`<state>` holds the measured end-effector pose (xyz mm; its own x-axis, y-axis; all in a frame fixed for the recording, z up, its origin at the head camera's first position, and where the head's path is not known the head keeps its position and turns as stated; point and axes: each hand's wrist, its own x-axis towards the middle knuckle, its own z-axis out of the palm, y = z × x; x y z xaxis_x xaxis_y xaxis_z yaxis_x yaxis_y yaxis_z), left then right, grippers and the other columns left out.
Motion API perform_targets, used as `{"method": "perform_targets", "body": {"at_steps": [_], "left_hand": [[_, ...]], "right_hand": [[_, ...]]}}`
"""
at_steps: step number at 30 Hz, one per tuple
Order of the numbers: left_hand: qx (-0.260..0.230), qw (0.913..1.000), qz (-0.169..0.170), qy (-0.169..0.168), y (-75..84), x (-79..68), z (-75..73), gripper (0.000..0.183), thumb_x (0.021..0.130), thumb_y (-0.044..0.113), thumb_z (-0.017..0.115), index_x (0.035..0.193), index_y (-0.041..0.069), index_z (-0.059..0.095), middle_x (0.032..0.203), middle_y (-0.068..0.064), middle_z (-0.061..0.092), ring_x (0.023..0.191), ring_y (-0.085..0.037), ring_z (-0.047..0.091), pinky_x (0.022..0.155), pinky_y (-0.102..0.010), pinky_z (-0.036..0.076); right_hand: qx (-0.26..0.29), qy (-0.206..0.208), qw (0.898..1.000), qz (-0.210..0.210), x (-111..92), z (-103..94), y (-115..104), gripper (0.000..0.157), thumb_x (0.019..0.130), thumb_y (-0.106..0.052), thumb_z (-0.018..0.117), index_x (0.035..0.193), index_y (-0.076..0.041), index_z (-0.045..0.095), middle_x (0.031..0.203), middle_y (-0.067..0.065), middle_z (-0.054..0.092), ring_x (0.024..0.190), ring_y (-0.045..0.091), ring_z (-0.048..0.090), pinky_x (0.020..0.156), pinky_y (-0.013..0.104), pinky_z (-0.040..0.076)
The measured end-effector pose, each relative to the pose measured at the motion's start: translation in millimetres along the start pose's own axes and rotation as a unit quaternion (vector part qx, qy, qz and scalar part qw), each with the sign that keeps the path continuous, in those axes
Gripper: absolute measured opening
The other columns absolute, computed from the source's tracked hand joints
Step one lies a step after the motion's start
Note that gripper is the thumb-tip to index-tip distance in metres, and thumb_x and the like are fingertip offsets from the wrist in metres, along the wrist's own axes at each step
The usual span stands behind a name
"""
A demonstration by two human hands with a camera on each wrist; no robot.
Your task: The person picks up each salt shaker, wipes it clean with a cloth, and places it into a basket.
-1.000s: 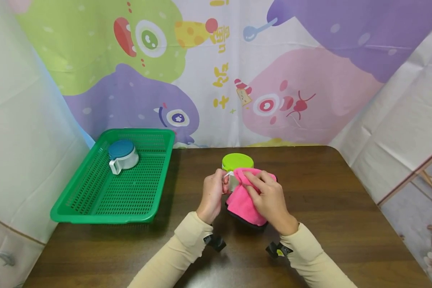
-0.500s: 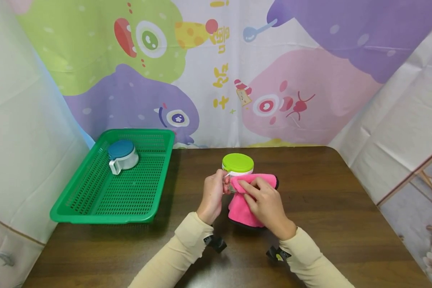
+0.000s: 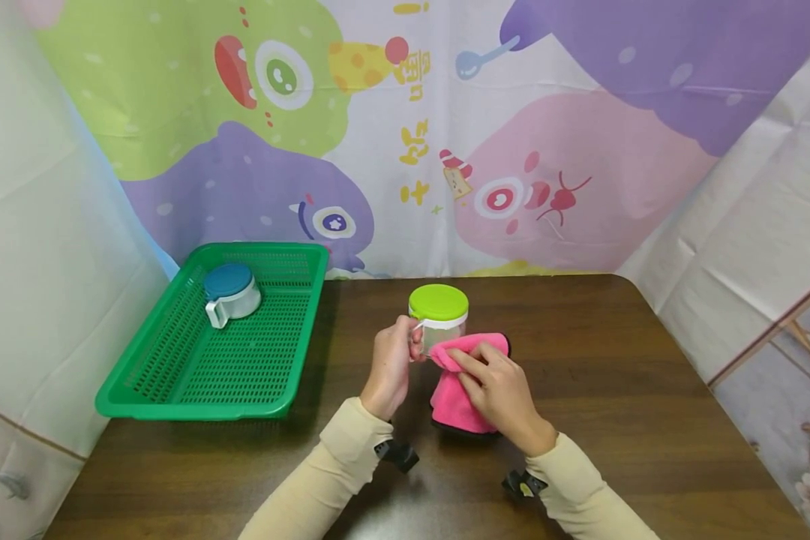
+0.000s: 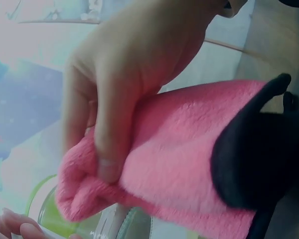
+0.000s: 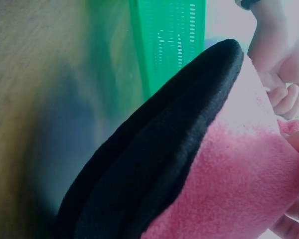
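Observation:
A clear jar (image 3: 439,330) with a lime-green lid and white collar is at the middle of the head view, upright. My left hand (image 3: 391,364) grips its handle from the left, fingers curled round it. A pink cloth (image 3: 462,401) with black edging hangs from my right hand (image 3: 502,386), which pinches a bunched fold between thumb and fingers. That fold lies against the jar's lower front and hides part of it. In the left wrist view the cloth (image 4: 174,149) covers much of the jar's green lid (image 4: 60,216).
A green perforated basket (image 3: 300,337) stands on the left of the brown wooden table (image 3: 614,375). Inside it, at the back left, sits a similar jar with a blue lid (image 3: 228,280) and white handle. A printed cartoon curtain (image 3: 405,225) hangs behind the table.
The cloth has slid down the jar's front with my right hand, uncovering the collar and upper wall. Jar and left hand have shifted slightly left. The basket stays put.

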<state>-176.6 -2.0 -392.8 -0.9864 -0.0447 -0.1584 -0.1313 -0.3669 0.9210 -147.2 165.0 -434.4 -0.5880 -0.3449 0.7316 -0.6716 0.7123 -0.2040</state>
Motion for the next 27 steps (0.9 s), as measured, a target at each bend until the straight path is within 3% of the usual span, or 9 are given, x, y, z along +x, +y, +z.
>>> {"method": "perform_targets", "body": {"at_steps": [8, 15, 27], "left_hand": [[-0.003, 0.9999, -0.004, -0.01, 3.2, 0.2, -6.4, 0.029, 0.089, 0.014, 0.043, 0.061, 0.009, 0.045, 0.05, 0.003, 0.036, 0.05, -0.011, 0.036, 0.055, -0.026, 0.037], [0.002, 0.9999, -0.009, -0.012, 2.6, -0.9, -9.6, 0.032, 0.09, 0.014, 0.042, 0.059, 0.008, 0.042, 0.049, 0.003, 0.035, 0.05, -0.012, 0.034, 0.056, -0.027, 0.037], [-0.048, 0.998, -0.005, -0.042, 4.6, 0.0, -17.9, 0.032, 0.087, 0.01, 0.04, 0.055, 0.01, 0.039, 0.047, 0.005, 0.033, 0.046, -0.01, 0.032, 0.053, -0.027, 0.036]], "right_hand": [[0.069, 0.025, 0.995, 0.063, -3.7, -2.8, 5.0, 0.037, 0.07, 0.001, 0.08, 0.106, -0.004, 0.074, 0.083, 0.007, 0.06, 0.064, 0.009, 0.046, 0.054, 0.018, 0.039], [0.126, 0.066, 0.986, 0.093, 1.6, -7.3, 5.7, 0.04, 0.071, 0.006, 0.078, 0.11, -0.002, 0.072, 0.075, 0.006, 0.055, 0.063, 0.006, 0.042, 0.053, 0.012, 0.034], [0.191, 0.106, 0.955, 0.202, 12.3, -16.6, -2.2, 0.029, 0.075, 0.012, 0.072, 0.103, 0.005, 0.072, 0.074, 0.013, 0.059, 0.065, 0.005, 0.043, 0.055, 0.009, 0.033]]}}
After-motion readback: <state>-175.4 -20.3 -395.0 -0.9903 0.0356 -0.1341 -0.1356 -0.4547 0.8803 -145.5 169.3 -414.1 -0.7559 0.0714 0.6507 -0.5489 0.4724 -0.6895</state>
